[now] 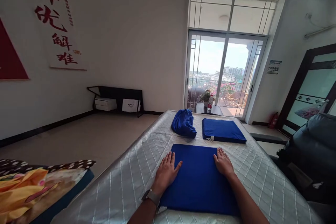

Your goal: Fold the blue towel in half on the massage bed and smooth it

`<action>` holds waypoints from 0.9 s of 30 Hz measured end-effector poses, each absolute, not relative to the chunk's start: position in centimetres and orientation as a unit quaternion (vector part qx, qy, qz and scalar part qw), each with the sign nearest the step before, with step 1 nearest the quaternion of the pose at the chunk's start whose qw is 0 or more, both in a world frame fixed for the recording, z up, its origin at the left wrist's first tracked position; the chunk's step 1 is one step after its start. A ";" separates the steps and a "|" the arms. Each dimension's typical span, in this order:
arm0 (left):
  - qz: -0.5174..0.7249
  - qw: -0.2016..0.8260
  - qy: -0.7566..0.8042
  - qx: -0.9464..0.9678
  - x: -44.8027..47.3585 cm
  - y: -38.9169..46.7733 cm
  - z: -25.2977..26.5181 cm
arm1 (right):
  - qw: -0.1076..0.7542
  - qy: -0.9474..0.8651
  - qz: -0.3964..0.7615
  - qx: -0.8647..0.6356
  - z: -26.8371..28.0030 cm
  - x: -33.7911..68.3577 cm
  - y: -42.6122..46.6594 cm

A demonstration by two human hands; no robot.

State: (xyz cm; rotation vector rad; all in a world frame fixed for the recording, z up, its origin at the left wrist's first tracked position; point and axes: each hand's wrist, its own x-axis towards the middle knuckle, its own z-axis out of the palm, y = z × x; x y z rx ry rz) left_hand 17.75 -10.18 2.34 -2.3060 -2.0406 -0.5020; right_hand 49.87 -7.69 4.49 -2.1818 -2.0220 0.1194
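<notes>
A flat blue rectangle of cloth (198, 182), seemingly a folded fabric piece or cover, lies smooth on the silver quilted table cover (131, 182) right in front of me. My left hand (166, 171) rests on its left edge with fingers stretched out and thumb apart. On the opposite edge, near the far right corner, my right hand (223, 161) lies flat, fingers extended. Neither hand grips anything. Beyond, a crumpled blue cloth (183, 123) sits at the left, and a neat stack of folded blue cloth (223, 130) with a white tag lies at the right.
A patterned yellow cloth (28, 189) lies low at the left. To the right stands a dark chair (312, 154). Behind the table's far end are a small dark table (208, 109) with a plant and bottle, and sliding glass doors (207, 66). A black bench (119, 93) stands by the wall.
</notes>
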 end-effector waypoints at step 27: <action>-0.179 0.004 -0.417 -0.891 37.8 -7.3 4.4 | 0.107 -0.701 0.060 -0.702 4.2 50.6 -8.0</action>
